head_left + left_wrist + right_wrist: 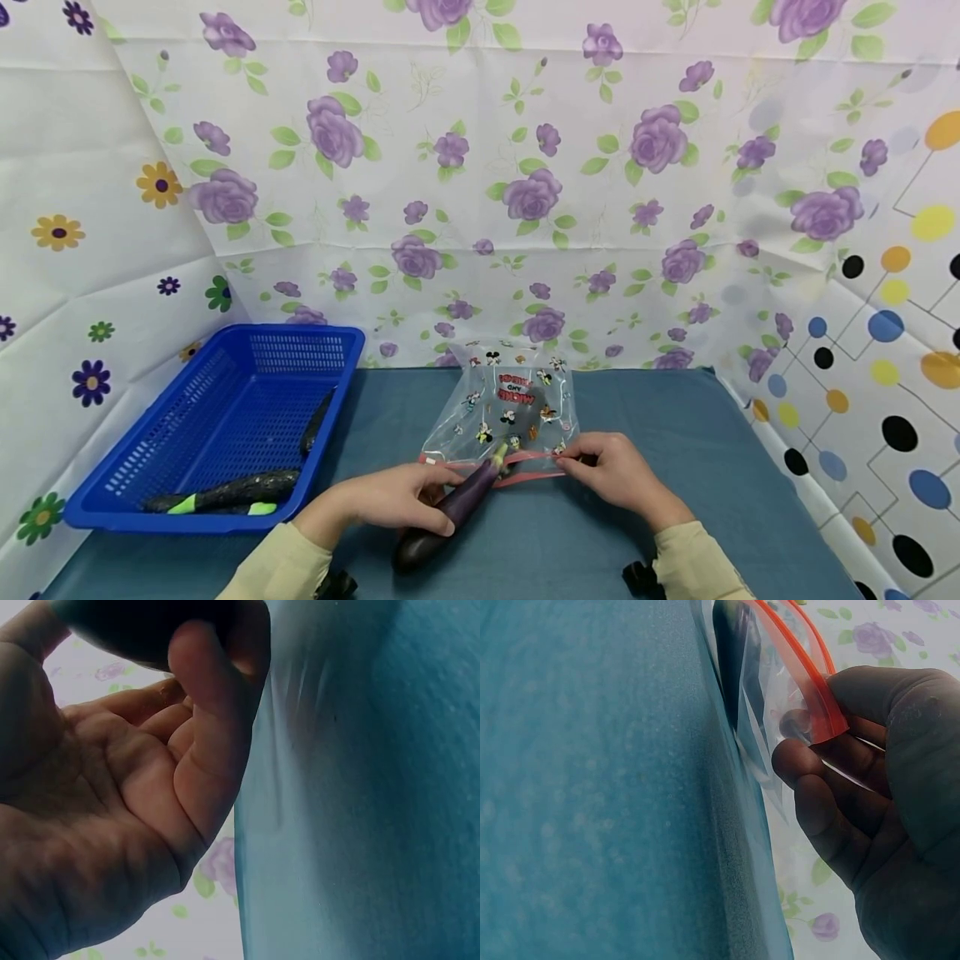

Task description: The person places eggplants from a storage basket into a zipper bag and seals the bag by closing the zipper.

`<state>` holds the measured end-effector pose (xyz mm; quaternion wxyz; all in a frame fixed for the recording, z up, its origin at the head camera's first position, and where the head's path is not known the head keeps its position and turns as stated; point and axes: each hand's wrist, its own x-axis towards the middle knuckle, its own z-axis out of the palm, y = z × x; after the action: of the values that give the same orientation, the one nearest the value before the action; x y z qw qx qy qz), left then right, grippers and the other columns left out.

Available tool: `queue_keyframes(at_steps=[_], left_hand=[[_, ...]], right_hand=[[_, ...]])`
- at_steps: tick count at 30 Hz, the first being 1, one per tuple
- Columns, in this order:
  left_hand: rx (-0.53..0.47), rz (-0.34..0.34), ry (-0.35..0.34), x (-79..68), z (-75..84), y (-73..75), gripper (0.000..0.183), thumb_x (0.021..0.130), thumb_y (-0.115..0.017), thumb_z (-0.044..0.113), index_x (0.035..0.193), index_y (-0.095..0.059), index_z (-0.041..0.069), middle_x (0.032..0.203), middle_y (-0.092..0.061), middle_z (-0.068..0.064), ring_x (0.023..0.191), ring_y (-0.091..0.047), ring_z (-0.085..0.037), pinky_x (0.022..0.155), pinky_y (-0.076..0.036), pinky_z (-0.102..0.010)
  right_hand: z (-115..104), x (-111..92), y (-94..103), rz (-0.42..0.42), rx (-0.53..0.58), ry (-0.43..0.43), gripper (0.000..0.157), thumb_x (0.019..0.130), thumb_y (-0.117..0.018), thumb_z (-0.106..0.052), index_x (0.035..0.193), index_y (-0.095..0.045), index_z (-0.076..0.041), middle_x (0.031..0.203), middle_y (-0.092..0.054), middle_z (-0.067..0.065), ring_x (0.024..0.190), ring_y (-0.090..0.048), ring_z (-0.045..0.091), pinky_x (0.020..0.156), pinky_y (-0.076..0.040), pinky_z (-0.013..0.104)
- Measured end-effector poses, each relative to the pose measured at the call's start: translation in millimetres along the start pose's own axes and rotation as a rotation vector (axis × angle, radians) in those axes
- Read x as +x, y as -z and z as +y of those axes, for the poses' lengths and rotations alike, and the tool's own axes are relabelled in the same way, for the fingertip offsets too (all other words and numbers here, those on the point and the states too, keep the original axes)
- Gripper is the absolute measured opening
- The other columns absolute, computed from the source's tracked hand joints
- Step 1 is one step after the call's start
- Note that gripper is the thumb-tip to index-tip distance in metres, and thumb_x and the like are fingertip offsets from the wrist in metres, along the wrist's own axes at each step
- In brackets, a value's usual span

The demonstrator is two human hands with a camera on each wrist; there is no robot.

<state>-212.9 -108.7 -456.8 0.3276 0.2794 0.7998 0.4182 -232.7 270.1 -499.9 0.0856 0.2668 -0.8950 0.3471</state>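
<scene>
Glossy dark purple eggplant (472, 493), green-stemmed

The lower part of the head view is filled by a surface covered with blue-grey cloth (720, 475). A blue basket (180, 522) is set on it at lower left; a clear printed bag (513, 404) is rested just below centre.

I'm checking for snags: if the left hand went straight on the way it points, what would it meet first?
Most likely the clear bag, at its red-edged mouth, just ahead of the left hand; the stem end of the eggplant it holds lies at that opening. Depth is unclear here.
</scene>
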Motion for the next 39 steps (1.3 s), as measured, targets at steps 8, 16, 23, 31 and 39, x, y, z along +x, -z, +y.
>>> queue_keyframes(at_steps=[8,16,23,31,39], left_hand=[[-0.011,-0.064,0.011,-3.5,-2.7,0.6,0.062,0.085,-0.078,0.031,0.142,-0.058,0.018,0.1,-0.069,0.002,0.089,-0.063,-0.015,0.075,-0.051,-0.03],[-0.015,-0.105,0.006,-4.9,-2.9,0.4,0.062,0.085,-0.077,0.028,0.143,-0.057,0.017,0.1,-0.07,0.003,0.09,-0.064,-0.014,0.076,-0.052,-0.028],[-0.021,-0.14,0.046,-5.3,-6.6,1.7,0.056,0.084,-0.077,0.028,0.137,-0.062,0.02,0.101,-0.07,0.001,0.092,-0.064,-0.016,0.076,-0.052,-0.03],[-0.031,-0.121,0.069,-4.8,-6.6,2.0,0.056,0.085,-0.075,0.028,0.138,-0.06,0.016,0.099,-0.071,0.001,0.088,-0.066,-0.015,0.07,-0.054,-0.03],[-0.032,-0.097,0.078,-5.3,-8.7,1.3,0.057,0.086,-0.074,0.031,0.138,-0.059,0.014,0.096,-0.071,0.0,0.076,-0.065,-0.015,0.054,-0.051,-0.029]], right_hand=[[1.2,-0.6,-0.9,-0.001,-0.003,0.005,0.007,0.095,-0.076,-0.031,0.089,-0.078,-0.033,0.078,-0.064,-0.021,0.06,-0.056,0.005,0.054,-0.048,0.026],[1.2,-1.2,-0.7,-0.004,0.012,0.004,0.007,0.095,-0.075,-0.031,0.088,-0.077,-0.032,0.077,-0.064,-0.02,0.059,-0.055,0.005,0.053,-0.047,0.026],[1.6,-1.4,-1.0,-0.007,0.017,0.0,0.006,0.095,-0.075,-0.032,0.09,-0.078,-0.031,0.076,-0.064,-0.02,0.058,-0.054,0.006,0.052,-0.047,0.026],[2.5,-0.2,-0.6,-0.006,0.016,0.003,0.006,0.095,-0.075,-0.032,0.089,-0.078,-0.031,0.077,-0.064,-0.02,0.057,-0.054,0.006,0.052,-0.047,0.026],[2.5,0.0,-0.6,-0.012,0.023,-0.001,0.006,0.095,-0.075,-0.031,0.09,-0.078,-0.032,0.076,-0.064,-0.019,0.057,-0.054,0.006,0.052,-0.047,0.026]])
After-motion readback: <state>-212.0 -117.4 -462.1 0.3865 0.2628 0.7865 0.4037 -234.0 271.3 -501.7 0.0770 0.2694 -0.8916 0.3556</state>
